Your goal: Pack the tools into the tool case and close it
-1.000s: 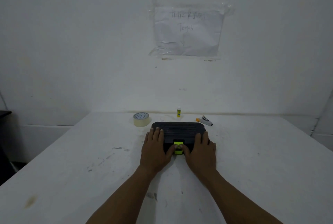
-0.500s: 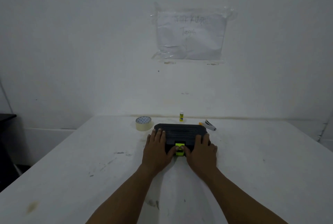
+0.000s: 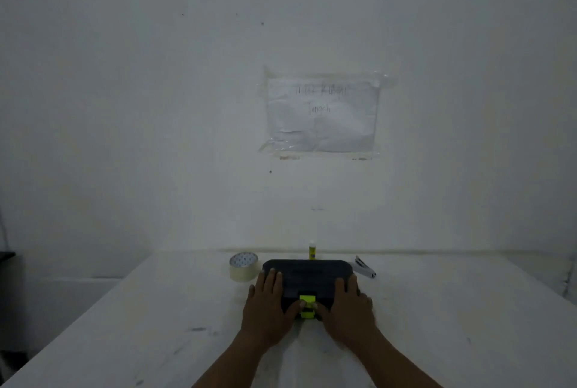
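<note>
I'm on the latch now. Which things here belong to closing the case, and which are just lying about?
Job:
tool case, lid down
yellow latch
left hand and right hand, flat on the lid, thumbs at the latch

Lying about:
tape roll
glue stick
stapler
taped paper on the wall

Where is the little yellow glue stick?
In the head view, the glue stick stands upright at the far edge of the table, by the wall, just behind the black tool case, between the tape roll and the stapler.
</note>
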